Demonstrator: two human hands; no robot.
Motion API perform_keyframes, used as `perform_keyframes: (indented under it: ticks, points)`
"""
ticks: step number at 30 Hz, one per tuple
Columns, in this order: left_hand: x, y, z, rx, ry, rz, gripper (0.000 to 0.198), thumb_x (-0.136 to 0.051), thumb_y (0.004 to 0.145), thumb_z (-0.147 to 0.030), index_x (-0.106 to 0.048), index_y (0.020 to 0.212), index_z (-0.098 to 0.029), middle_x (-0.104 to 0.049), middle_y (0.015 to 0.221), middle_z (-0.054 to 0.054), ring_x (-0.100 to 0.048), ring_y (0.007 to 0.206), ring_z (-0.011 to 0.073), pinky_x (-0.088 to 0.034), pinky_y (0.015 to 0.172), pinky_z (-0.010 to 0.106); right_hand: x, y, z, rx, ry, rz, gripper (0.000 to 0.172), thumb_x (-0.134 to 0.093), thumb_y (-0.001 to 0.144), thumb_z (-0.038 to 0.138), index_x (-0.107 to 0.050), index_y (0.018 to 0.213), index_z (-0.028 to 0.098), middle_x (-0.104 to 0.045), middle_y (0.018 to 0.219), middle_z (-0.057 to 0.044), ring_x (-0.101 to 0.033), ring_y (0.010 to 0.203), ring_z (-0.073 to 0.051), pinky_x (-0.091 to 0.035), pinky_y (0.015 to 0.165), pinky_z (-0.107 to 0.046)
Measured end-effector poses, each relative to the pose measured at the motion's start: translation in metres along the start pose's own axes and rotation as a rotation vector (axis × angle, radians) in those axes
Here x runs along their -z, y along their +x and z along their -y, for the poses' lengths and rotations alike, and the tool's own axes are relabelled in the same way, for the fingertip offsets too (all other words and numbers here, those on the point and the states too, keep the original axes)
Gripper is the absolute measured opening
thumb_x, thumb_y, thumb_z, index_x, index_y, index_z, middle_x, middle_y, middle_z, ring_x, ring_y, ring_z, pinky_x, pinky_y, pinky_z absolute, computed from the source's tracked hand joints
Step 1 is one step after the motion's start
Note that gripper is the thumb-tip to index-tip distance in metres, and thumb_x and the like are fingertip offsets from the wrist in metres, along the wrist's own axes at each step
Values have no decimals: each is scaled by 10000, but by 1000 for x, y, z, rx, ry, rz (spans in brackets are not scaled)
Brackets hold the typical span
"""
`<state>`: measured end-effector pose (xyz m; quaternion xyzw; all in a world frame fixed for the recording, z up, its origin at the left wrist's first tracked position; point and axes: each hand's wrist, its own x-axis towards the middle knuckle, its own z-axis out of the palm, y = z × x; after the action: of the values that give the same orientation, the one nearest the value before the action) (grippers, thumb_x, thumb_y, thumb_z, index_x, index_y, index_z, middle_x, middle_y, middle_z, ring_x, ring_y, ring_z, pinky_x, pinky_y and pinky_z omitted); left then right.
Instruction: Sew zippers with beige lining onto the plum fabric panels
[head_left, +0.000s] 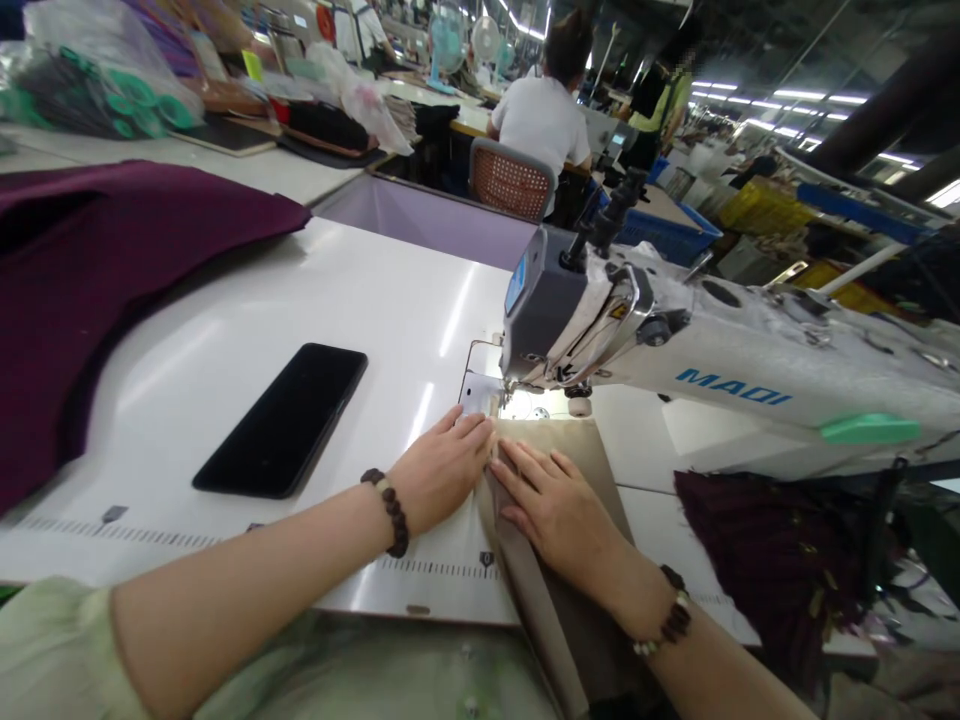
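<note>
A beige fabric piece [585, 450] lies on the white table [315, 300] under the head of a white sewing machine [720, 370]. My left hand [442, 465] rests on the table at the fabric's left edge, fingers together and curled onto the edge just in front of the needle area. My right hand [551, 500] lies flat on the fabric, fingers stretched toward the needle. Both wrists wear bead bracelets.
A black phone [285, 418] lies face up to the left of my hands. Dark purple cloth [90, 260] is heaped at the far left, and more dark cloth [757, 550] hangs at the right. A person in white [544, 120] sits with their back to me.
</note>
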<state>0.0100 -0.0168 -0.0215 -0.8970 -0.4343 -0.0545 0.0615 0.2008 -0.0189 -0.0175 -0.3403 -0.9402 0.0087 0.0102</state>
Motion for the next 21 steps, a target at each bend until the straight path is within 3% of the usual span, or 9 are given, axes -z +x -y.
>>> perform_keyframes:
  ticks: [5, 9, 15, 18, 21]
  points:
    - [0, 15, 1, 55, -43, 35, 319, -379, 870, -98, -495, 1155, -11, -510, 1175, 170, -433, 1130, 257, -296, 994, 404, 0, 9, 2, -96, 4, -31, 439, -478, 864, 257, -406, 1292, 191, -321, 1380, -57, -356, 1214, -219, -345, 941, -412]
    - [4, 19, 4, 31, -82, 60, 267, -407, 865, -94, -540, 1091, -43, -551, 1093, 128, -485, 1053, 224, -316, 980, 362, -2, 15, -7, -141, 1, -43, 436, -486, 857, 235, -418, 1284, 181, -336, 1372, -66, -363, 1210, -214, -333, 949, -390]
    - [3, 25, 11, 45, -99, 58, 297, -507, 860, -260, -560, 1037, -27, -531, 1139, 169, -448, 1113, 276, -311, 978, 417, -4, 24, -21, -141, -11, -75, 421, -460, 865, 234, -419, 1281, 182, -335, 1373, -60, -346, 1224, -201, -334, 932, -368]
    - [3, 28, 16, 52, -113, 53, 332, -531, 850, -281, -546, 1061, -25, -515, 1175, 180, -440, 1136, 269, -330, 969, 406, -5, 27, -23, -145, -10, -98, 407, -427, 879, 238, -417, 1282, 183, -338, 1372, -61, -352, 1215, -199, -329, 919, -367]
    - [11, 18, 11, 21, -152, 46, 288, -557, 835, -306, -585, 990, -65, -576, 1075, 132, -506, 1054, 235, -373, 943, 372, -7, 25, -25, -149, 27, -128, 399, -386, 902, 266, -397, 1296, 201, -317, 1384, -48, -337, 1222, -189, -315, 921, -363]
